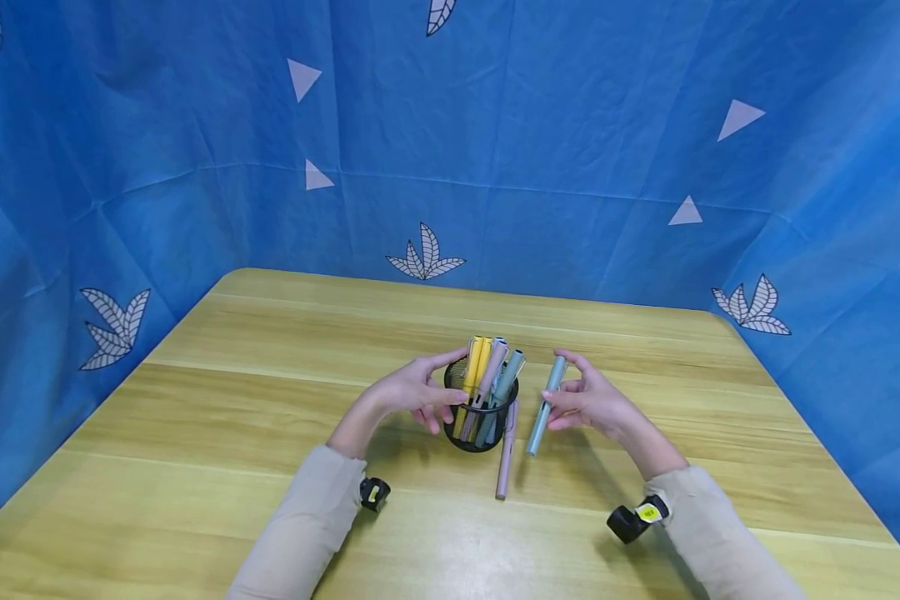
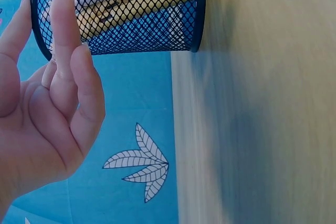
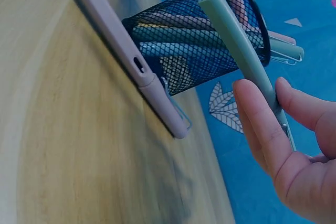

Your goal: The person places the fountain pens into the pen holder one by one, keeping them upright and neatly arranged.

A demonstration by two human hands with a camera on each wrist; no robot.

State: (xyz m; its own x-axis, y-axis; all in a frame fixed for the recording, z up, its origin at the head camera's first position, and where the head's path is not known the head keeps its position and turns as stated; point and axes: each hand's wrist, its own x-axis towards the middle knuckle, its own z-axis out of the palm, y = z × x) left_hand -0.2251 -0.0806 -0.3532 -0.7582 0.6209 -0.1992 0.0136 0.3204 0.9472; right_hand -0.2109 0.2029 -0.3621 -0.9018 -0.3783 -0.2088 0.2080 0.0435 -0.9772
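Note:
A black mesh pen holder (image 1: 474, 443) stands upright on the table with several capped pens in it: yellow, light purple and blue-green. My left hand (image 1: 417, 390) grips it near the rim from the left, forefinger at the far side and thumb at the near side. The other left fingers (image 2: 88, 85) are bent beside the mesh wall. Between thumb and fingers, my right hand (image 1: 587, 400) pinches a blue-green pen (image 1: 546, 407), held tilted to the right of the holder, apart from it. A light purple pen (image 3: 118, 35) lies on the table just right of the holder.
The wooden table (image 1: 232, 417) reaches back to a blue curtain (image 1: 495, 125) with white leaf and triangle prints. A dark wrist camera (image 1: 628, 524) is strapped over the right sleeve and another camera (image 1: 375, 493) over the left.

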